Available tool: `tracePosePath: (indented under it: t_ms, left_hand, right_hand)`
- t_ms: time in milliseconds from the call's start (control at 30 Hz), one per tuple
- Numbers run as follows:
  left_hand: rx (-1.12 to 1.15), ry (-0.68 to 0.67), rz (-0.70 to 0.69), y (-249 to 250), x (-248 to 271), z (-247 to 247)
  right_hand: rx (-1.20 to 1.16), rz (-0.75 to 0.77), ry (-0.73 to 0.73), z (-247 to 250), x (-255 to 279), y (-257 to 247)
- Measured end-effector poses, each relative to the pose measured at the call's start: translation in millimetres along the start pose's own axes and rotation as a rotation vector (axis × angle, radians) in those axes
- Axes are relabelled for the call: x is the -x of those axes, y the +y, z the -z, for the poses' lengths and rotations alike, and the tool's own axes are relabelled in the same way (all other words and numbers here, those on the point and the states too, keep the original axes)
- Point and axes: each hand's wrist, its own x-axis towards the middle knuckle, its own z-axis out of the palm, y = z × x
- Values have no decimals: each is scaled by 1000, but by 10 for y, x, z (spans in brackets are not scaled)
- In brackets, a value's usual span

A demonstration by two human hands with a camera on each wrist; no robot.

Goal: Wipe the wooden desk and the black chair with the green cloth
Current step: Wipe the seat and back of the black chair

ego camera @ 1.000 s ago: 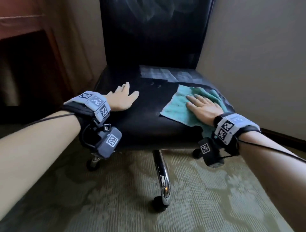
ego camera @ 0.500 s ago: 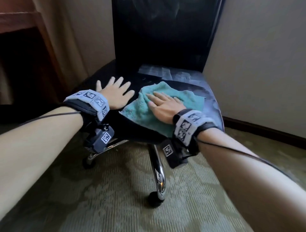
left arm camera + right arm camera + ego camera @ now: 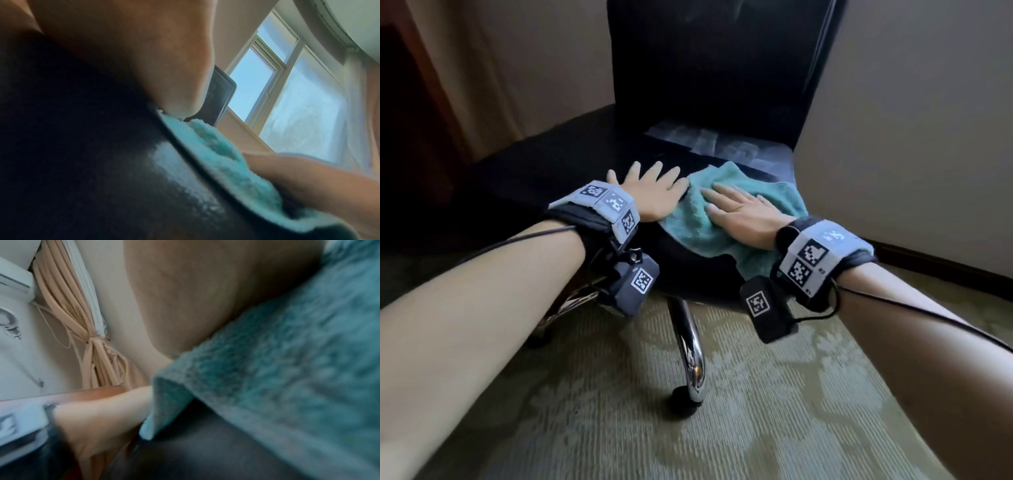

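Observation:
The black chair (image 3: pixel 571 164) stands ahead with its seat facing me and its tall back (image 3: pixel 709 68) upright. A green cloth (image 3: pixel 688 222) lies spread on the front of the seat, one corner hanging over the front edge. My right hand (image 3: pixel 739 209) presses flat on the cloth with fingers straight. My left hand (image 3: pixel 650 192) rests flat on the bare seat, its thumb side touching the cloth's left edge. The left wrist view shows the cloth (image 3: pixel 226 162) against the dark seat (image 3: pixel 82 162); in the right wrist view the cloth (image 3: pixel 287 369) lies under my palm.
The chair's chrome legs (image 3: pixel 691 346) and castors stand on patterned green carpet (image 3: pixel 722 428). A beige wall (image 3: pixel 911 120) runs close on the right. Dark wooden furniture (image 3: pixel 410 102) is at the left. A window (image 3: pixel 287 97) and a tied curtain (image 3: pixel 92 337) show in the wrist views.
My right hand has slid the cloth leftward across the seat, from its right side until it meets my left hand. The left hand stays flat on the seat.

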Motion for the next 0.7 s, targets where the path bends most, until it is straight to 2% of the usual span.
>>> tracePosePath:
  t_ms: [133,300,433,533,633,700]
  left_hand:
    - [53,20,9,-216,-14,56]
    - [20,-8,-25,-475,-49,165]
    - [-43,-27,48,-562,-50,315]
    - [-123,-14,-10,-425,17,384]
    - [-48,-107,-46,-384,35,344]
    - [-32,-133,-10,-468,30,306]
  right_hand:
    - [-1,-22,-6,59,-79,293]
    - [-19,-17,60,-37,89,43]
    - [-72,110,95,-159,221,-177]
    - [-86,230,139,-237,217,-250]
    - [-102,277,212,-224,73,-60]
    - [-124,181,257,-161,-117,285]
